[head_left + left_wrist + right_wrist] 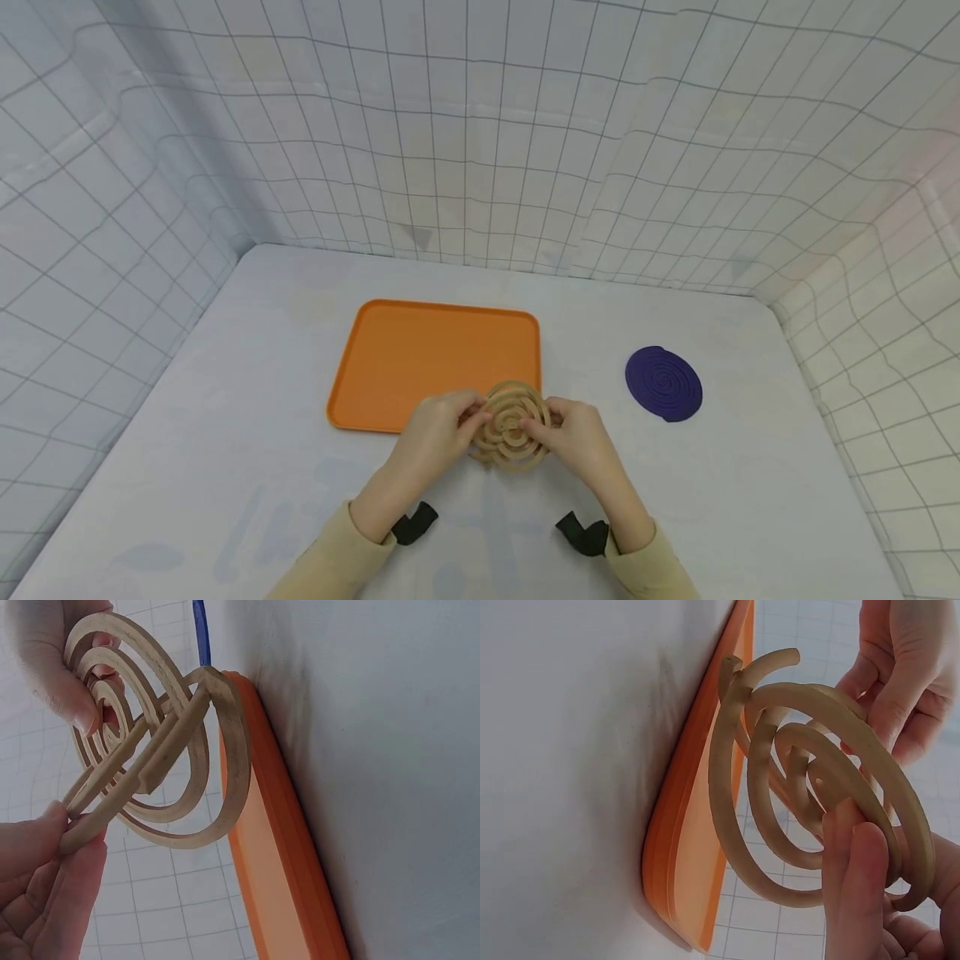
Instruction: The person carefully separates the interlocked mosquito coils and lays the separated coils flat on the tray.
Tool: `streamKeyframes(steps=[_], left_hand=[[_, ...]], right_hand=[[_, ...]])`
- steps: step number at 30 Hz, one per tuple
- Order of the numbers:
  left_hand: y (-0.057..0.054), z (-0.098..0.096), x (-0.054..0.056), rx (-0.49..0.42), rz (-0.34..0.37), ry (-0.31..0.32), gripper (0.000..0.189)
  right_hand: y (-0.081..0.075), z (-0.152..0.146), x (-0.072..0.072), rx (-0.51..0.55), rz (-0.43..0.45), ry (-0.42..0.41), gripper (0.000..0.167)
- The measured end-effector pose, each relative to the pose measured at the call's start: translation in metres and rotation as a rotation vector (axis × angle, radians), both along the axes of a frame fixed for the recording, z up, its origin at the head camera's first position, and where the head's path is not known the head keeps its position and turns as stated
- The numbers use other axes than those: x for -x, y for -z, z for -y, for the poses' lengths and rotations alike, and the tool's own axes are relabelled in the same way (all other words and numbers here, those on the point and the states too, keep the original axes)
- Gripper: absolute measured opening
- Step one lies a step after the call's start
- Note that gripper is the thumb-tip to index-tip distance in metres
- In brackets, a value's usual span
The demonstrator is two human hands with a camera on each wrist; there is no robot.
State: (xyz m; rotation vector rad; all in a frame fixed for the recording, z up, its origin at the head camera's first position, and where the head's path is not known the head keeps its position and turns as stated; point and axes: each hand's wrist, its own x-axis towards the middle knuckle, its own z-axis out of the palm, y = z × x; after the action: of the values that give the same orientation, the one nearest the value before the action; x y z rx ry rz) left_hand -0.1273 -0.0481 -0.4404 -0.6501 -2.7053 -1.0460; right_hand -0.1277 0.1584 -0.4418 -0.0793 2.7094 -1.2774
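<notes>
Head view, nearest you: pale yellow sleeves [337,557] and a small black piece [416,523] beside each wrist. Beyond them, your left hand [441,422] and right hand [579,431] face each other, thumbs and fingers pinching one tan spiral coil [512,425]. It sits between your hands, gripped at its left and right sides; both wrist views show it raised off the worktop [255,400]. Behind it, partly covered, is the near right corner of an orange tray [438,354]. Well apart to the right lies a flat purple spiral [664,384]. White gridded cloth [480,167] hangs farthest back.
</notes>
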Motion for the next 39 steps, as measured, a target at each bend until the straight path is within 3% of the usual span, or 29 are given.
streamKeyframes(steps=[5, 10, 16, 26, 33, 39], left_hand=[[0.001, 0.000, 0.002, -0.056, 0.076, 0.004, 0.015], [0.008, 0.000, 0.002, -0.099, 0.151, -0.015, 0.016], [0.015, -0.003, 0.001, -0.107, 0.118, -0.070, 0.021], [0.013, -0.005, 0.001, -0.040, 0.000, -0.078, 0.034], [0.009, -0.005, 0.005, -0.045, 0.014, -0.059, 0.034], [0.012, -0.002, 0.005, -0.054, 0.079, -0.051, 0.027]], right_hand=[[-0.001, 0.000, 0.001, 0.008, 0.008, 0.020, 0.020], [0.001, 0.001, -0.001, 0.101, 0.009, 0.086, 0.019], [0.005, 0.007, -0.007, 0.217, 0.079, 0.036, 0.027], [0.006, 0.005, -0.007, 0.153, 0.107, -0.044, 0.024], [0.003, 0.000, -0.002, 0.096, 0.120, -0.092, 0.024], [0.004, -0.002, -0.002, 0.133, 0.125, -0.095, 0.026]])
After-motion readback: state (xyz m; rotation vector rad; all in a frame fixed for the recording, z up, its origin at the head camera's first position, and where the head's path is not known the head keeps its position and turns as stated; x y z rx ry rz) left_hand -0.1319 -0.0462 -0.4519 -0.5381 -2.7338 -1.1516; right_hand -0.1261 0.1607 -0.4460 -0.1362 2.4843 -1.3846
